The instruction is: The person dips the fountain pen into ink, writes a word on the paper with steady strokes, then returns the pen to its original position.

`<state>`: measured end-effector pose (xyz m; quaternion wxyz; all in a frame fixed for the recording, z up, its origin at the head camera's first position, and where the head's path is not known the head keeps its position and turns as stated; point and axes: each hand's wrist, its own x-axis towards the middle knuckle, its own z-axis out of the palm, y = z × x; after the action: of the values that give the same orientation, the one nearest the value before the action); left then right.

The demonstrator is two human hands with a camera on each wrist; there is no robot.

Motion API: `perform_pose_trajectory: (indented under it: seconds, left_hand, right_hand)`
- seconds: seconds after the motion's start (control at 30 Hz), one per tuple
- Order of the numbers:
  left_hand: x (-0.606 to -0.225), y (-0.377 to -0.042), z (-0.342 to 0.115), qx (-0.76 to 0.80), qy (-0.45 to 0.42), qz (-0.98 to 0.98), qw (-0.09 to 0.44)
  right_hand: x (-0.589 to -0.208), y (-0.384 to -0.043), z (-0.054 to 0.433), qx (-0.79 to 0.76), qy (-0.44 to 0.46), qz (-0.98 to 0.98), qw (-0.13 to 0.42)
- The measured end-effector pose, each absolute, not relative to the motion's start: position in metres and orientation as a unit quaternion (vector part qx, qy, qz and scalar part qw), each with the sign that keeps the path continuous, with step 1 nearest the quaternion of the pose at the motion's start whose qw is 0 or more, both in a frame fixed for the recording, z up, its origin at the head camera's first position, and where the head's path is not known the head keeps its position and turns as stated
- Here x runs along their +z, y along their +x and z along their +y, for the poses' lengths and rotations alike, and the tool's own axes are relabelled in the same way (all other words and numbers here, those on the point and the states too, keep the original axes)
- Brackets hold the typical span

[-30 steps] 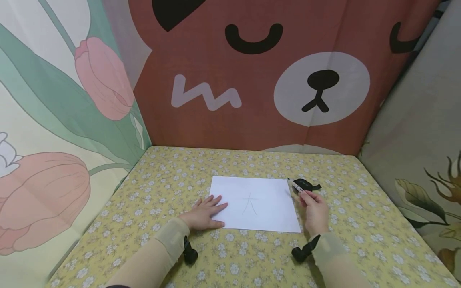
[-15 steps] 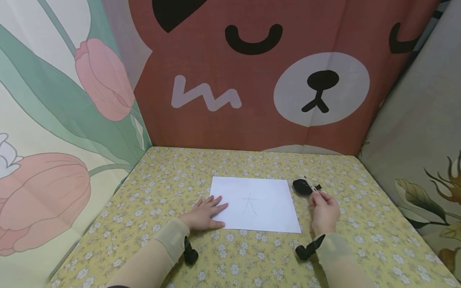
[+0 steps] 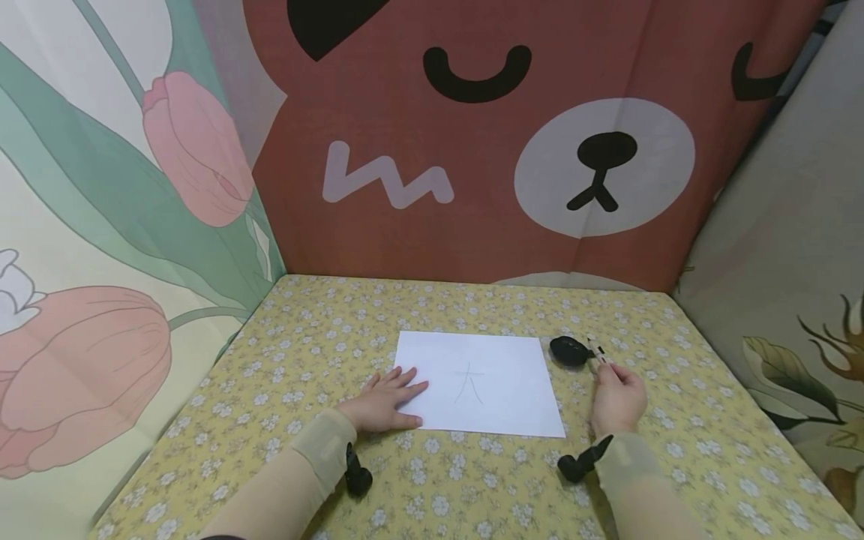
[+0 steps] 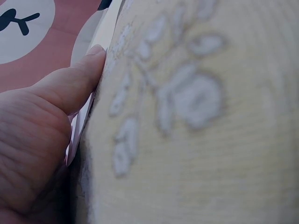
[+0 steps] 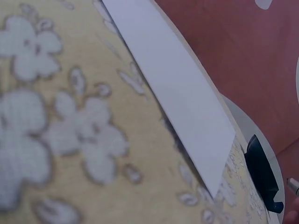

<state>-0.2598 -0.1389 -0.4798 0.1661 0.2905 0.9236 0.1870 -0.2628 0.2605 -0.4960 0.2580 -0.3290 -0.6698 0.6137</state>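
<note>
A white sheet of paper point(image 3: 513, 386) lies flat, with thin drawn strokes forming a character like 大 near its middle. My left hand point(image 3: 385, 400) rests with spread fingers over the sheet's left edge; in the left wrist view its thumb point(image 4: 77, 77) lies along the paper. Off the sheet's right side, my right hand point(image 3: 617, 397) pinches a slim pen point(image 3: 597, 350), its far end pointing up and away from me. A black oval, dish-like thing with a short tail point(image 3: 568, 351) sits just left of the pen. Only a sliver of the right hand appears in the right wrist view.
A yellow floral cloth point(image 3: 324, 315) covers the table. Behind its far edge hangs a reddish-brown sheet with a bear face point(image 3: 472, 240). Flower-printed curtains point(image 3: 101, 187) close off the sides. Each wrist wears a black strap point(image 3: 358, 472).
My right hand has moved right with the pen, away from the paper's edge and past the black oval thing. The left hand and the paper have stayed put.
</note>
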Motion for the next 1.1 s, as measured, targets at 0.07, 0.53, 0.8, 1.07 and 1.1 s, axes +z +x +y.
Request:
perform_pose_trajectory:
  seconds: [0.07, 0.53, 0.8, 1.07, 1.1]
  left_hand:
    - [-0.4803, -0.2602, -0.139, 0.186, 0.29, 0.924, 0.166]
    - [-0.4829, -0.2616, -0.1389, 0.18, 0.292, 0.925, 0.163]
    - [-0.4836, -0.2623, -0.1392, 0.18, 0.292, 0.925, 0.161]
    - [-0.4845, -0.2627, -0.1391, 0.176, 0.289, 0.927, 0.163]
    - [-0.4843, -0.2626, -0.139, 0.177, 0.288, 0.927, 0.163]
  right_hand:
    - [-0.4975, -0.2635, 0.2621, 0.606, -0.334, -0.677, 0.252]
    - [-0.4982, -0.2613, 0.2635, 0.561, -0.362, -0.714, 0.208]
    - [-0.495, -0.2565, 0.2641, 0.502, -0.381, -0.756, 0.175]
    - [-0.5, -0.2573, 0.2669, 0.462, -0.37, -0.79, 0.16]
    - [-0.5004, -0.257, 0.2669, 0.462, -0.368, -0.791, 0.158]
